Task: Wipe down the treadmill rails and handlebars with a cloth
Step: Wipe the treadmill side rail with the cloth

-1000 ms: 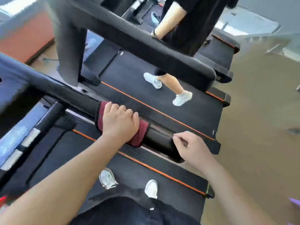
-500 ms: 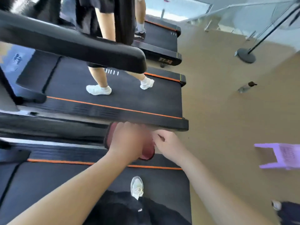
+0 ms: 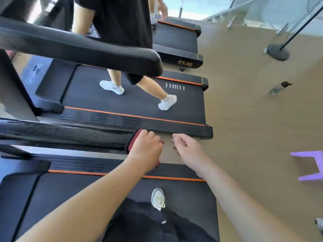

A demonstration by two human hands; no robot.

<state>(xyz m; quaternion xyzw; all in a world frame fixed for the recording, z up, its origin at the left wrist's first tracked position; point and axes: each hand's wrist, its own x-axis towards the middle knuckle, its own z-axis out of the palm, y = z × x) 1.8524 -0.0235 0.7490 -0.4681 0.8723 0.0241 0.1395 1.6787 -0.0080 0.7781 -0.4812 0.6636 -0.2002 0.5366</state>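
Observation:
I stand on a black treadmill with an orange-striped side rail (image 3: pixel 122 174). Its black handlebar (image 3: pixel 61 135) runs in from the left and ends under my left hand (image 3: pixel 146 149). That hand is closed around a dark red cloth (image 3: pixel 133 139) wrapped over the handlebar's end; most of the cloth is hidden under the fingers. My right hand (image 3: pixel 187 151) hovers just right of the bar's end, fingers loosely curled, holding nothing and touching neither bar nor cloth.
A person in white shoes (image 3: pixel 167 102) walks on the neighbouring treadmill (image 3: pixel 139 119), whose thick black handlebar (image 3: pixel 87 49) crosses above. A third treadmill (image 3: pixel 176 42) is beyond. On the tan floor: a bottle (image 3: pixel 278 88), a stand base (image 3: pixel 277 52), a purple stool (image 3: pixel 309 165).
My left hand slid the cloth rightward along the handlebar to its end. My right hand came off the bar's end and now hangs free. The view swung right.

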